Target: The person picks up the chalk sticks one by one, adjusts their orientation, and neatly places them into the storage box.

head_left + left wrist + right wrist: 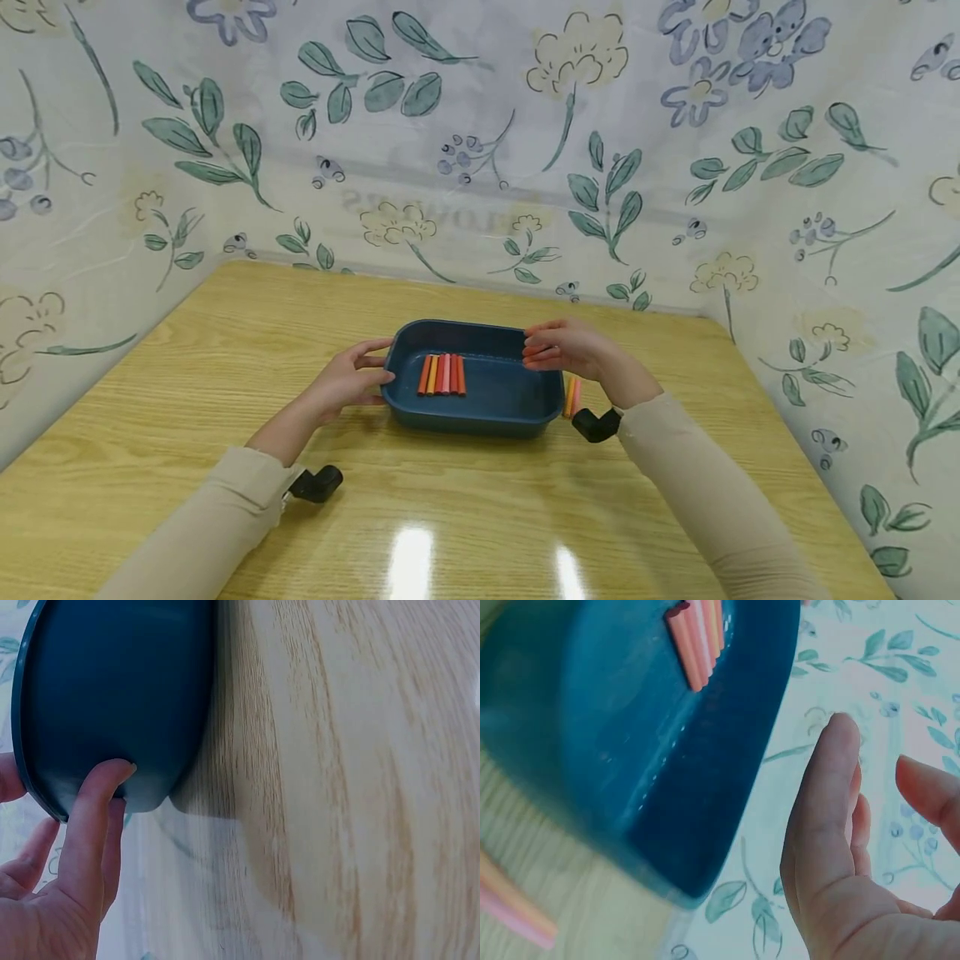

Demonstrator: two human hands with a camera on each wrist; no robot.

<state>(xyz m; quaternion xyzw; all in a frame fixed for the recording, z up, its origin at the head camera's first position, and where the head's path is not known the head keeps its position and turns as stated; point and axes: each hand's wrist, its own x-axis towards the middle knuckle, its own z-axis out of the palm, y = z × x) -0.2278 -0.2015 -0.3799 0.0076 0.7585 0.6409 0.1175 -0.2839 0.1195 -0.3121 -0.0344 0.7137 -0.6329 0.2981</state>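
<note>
A dark blue rectangular bin (480,425) sits on the table. My left hand (351,382) holds its left end, with fingertips at the rim and on the outer wall (97,697). Inside, toward the left, several slim red, orange, yellow and pink sticks (441,375) lie side by side. Over the bin's right end is my right hand (573,346); the right wrist view shows its fingers (825,802) extended, the thumb apart and nothing between them. Outside the bin, by its right end, lie an orange-yellow stick (569,398) and a pink stick (577,397).
The wooden table (300,533) reaches back to a floral cloth (465,108) that hangs behind it and along both sides. A black wrist mount (596,425) at the right sleeve stands near the two loose sticks; another black mount (317,484) is at the left sleeve.
</note>
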